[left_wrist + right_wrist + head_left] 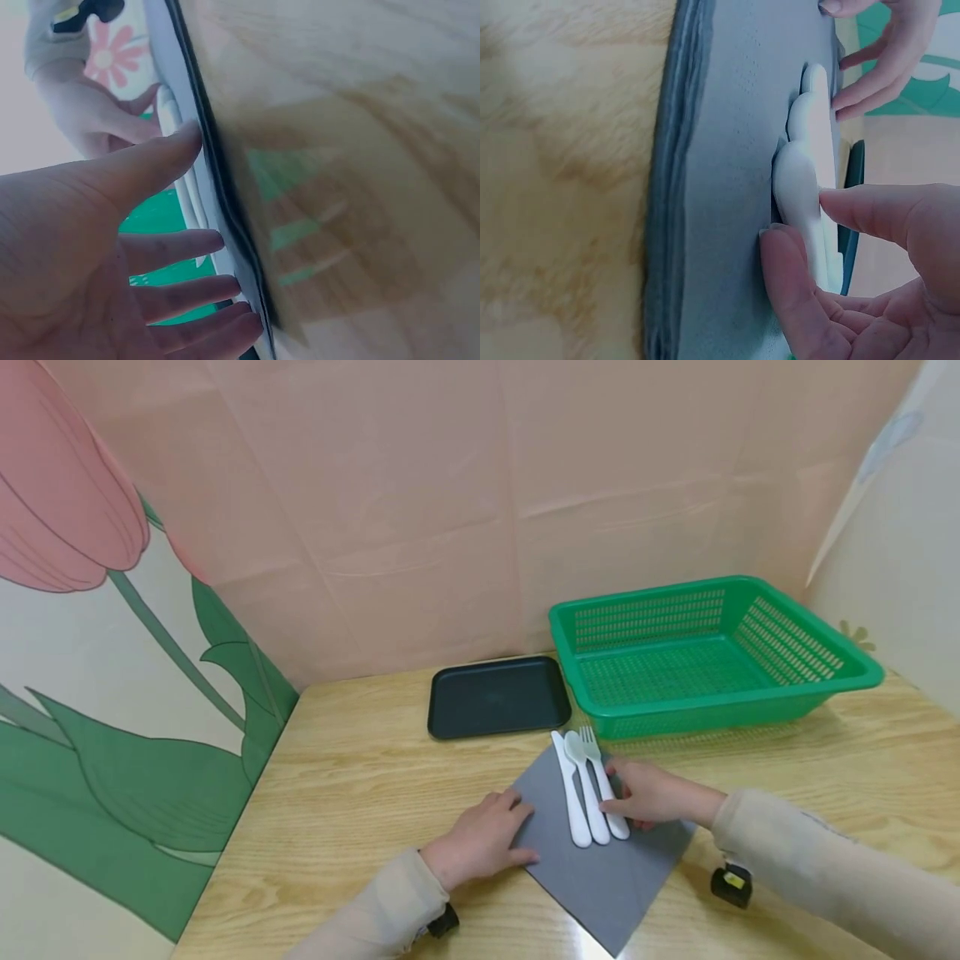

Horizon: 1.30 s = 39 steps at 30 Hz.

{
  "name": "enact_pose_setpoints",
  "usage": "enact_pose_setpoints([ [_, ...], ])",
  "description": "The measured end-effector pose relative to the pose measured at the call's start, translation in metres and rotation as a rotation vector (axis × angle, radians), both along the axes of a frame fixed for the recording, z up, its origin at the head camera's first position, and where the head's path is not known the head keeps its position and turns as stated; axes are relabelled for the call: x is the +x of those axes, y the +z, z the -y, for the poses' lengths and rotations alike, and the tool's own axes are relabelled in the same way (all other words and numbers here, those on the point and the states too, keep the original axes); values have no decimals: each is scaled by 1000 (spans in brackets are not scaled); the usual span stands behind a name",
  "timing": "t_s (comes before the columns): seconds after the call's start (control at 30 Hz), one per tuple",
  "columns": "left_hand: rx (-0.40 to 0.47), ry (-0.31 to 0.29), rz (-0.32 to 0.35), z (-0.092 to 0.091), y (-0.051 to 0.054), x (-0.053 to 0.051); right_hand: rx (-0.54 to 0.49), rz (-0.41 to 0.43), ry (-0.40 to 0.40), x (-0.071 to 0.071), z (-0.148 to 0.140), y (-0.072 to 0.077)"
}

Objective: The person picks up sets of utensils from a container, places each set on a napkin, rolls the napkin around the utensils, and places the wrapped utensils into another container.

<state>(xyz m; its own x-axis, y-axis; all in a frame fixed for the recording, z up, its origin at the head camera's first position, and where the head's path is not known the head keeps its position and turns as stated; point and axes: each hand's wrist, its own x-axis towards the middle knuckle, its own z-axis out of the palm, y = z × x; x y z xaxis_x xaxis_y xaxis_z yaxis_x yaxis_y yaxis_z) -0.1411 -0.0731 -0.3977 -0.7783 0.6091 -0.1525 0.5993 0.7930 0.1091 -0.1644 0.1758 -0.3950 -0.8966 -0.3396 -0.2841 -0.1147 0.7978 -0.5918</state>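
Three white utensils lie side by side on a folded dark grey cloth napkin (551,893): a knife (572,802), a spoon (588,793) and a fork (606,781). With thumb and index finger on either side of the fork's handle, my right hand (651,792) pinches it; the right wrist view shows the thumb (877,214) against the white handle. My left hand (483,842) rests at the napkin's left edge, fingers spread and fairly straight. In the left wrist view its fingertips (206,241) touch the layered edge of the cloth.
A black rectangular tray (498,697) lies behind the napkin, near the back of the wooden table (337,793). At back right stands a green slotted plastic basket (712,697), close behind the utensil tips. Printed fabric (405,527) hangs behind and beside the table.
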Motion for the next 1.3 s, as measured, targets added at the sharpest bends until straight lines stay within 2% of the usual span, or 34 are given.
enact_pose_setpoints([
  [0.4,4,-7,-2,0,-4,1,-1,-15,17,1,3,0],
  [0.63,40,-24,6,1,1,0,11,-34,55,1,-3,2],
  [0.87,122,-137,-27,3,7,-3,17,-220,213,2,-20,7],
  [1.1,133,-283,-59,2,5,2,-3,-409,408,15,-35,4],
  [1.23,122,-318,-90,2,1,7,19,-545,509,24,-43,-2],
  [1.3,115,-315,-93,2,0,8,27,-611,552,27,-45,-5],
])
